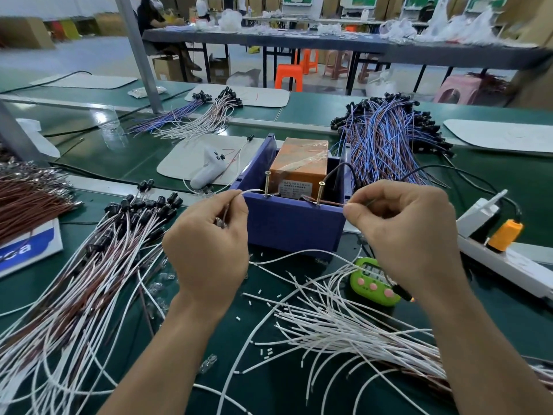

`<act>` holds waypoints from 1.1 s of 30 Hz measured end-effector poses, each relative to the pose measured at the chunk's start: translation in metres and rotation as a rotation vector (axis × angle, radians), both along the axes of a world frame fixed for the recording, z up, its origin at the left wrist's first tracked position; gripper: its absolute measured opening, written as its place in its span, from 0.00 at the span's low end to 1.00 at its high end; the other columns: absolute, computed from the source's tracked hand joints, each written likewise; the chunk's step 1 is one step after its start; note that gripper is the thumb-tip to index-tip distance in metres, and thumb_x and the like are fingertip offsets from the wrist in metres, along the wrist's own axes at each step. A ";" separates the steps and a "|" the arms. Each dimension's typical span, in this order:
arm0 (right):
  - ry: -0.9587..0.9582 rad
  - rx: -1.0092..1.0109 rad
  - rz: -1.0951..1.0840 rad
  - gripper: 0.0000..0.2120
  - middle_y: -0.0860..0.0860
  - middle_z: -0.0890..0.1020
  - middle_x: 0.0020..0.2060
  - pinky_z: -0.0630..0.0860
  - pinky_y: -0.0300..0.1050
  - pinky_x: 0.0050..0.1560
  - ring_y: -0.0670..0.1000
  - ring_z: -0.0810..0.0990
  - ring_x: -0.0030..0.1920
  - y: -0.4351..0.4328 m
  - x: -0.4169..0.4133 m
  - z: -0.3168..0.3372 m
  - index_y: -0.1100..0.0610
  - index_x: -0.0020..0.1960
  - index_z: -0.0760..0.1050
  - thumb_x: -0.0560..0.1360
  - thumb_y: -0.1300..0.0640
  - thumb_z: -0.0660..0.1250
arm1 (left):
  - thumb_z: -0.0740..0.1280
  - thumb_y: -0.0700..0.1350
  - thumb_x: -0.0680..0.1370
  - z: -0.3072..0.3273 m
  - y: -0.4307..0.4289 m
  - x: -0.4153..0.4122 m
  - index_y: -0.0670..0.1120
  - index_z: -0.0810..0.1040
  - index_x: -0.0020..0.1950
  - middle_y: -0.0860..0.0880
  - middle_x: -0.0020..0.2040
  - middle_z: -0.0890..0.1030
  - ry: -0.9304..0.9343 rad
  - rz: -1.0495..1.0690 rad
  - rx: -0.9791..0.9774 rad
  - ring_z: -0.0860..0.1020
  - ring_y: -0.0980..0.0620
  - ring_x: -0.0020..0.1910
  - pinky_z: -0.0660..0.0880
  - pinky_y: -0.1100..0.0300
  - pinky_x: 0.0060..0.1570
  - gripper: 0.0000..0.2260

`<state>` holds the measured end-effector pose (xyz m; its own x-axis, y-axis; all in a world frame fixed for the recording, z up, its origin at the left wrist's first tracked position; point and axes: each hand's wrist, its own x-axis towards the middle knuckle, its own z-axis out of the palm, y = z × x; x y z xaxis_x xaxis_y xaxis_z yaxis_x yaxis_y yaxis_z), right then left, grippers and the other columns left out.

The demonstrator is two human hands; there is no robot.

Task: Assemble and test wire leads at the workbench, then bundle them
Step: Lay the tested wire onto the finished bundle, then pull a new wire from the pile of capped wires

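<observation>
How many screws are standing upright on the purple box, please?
2. The left screw stands on the front wall of the purple box, near the left hand; the right screw stands near the right hand. No others show.

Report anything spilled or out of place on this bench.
Small white offcuts lie scattered over the green mat among the loose white wires, and a clear little part lies stray nearer the camera. It looks like working litter, not damage.
</observation>
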<state>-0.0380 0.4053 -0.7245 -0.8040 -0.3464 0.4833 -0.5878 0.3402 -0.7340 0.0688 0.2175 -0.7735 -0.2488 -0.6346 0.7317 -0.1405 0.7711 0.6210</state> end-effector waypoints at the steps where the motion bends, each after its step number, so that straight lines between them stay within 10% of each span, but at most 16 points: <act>1: -0.038 0.014 0.057 0.07 0.43 0.81 0.26 0.68 0.31 0.27 0.42 0.74 0.23 0.003 -0.001 0.004 0.49 0.36 0.84 0.71 0.58 0.78 | 0.72 0.45 0.78 0.000 0.001 0.001 0.47 0.88 0.49 0.56 0.38 0.84 0.020 -0.004 0.029 0.76 0.60 0.35 0.68 0.77 0.40 0.05; 8: -0.091 0.531 0.191 0.07 0.44 0.79 0.24 0.69 0.31 0.28 0.41 0.73 0.23 0.035 -0.002 0.047 0.44 0.35 0.83 0.68 0.54 0.78 | 0.73 0.47 0.74 0.008 0.008 0.008 0.59 0.85 0.41 0.57 0.34 0.82 0.040 -0.330 0.199 0.77 0.56 0.35 0.71 0.66 0.38 0.06; 20: -0.086 0.990 -0.237 0.15 0.34 0.77 0.24 0.67 0.37 0.29 0.42 0.77 0.26 0.134 0.018 0.084 0.26 0.35 0.77 0.61 0.46 0.78 | 0.71 0.40 0.80 -0.002 0.046 -0.006 0.42 0.85 0.43 0.41 0.32 0.84 -0.358 -0.902 0.906 0.79 0.50 0.24 0.74 0.62 0.24 0.06; 27: -0.256 0.991 -0.114 0.07 0.40 0.80 0.27 0.72 0.33 0.31 0.39 0.78 0.30 0.144 0.026 0.018 0.41 0.34 0.81 0.68 0.50 0.77 | 0.70 0.41 0.82 -0.016 0.068 -0.006 0.40 0.83 0.46 0.41 0.35 0.86 -0.624 -0.905 0.861 0.84 0.46 0.29 0.77 0.60 0.25 0.07; 33: -0.434 0.711 0.054 0.06 0.41 0.85 0.53 0.74 0.39 0.60 0.43 0.81 0.57 0.140 0.040 -0.045 0.41 0.39 0.81 0.68 0.50 0.77 | 0.71 0.42 0.80 -0.025 0.074 -0.008 0.44 0.84 0.41 0.44 0.30 0.83 -0.692 -0.799 0.771 0.76 0.51 0.22 0.72 0.63 0.23 0.08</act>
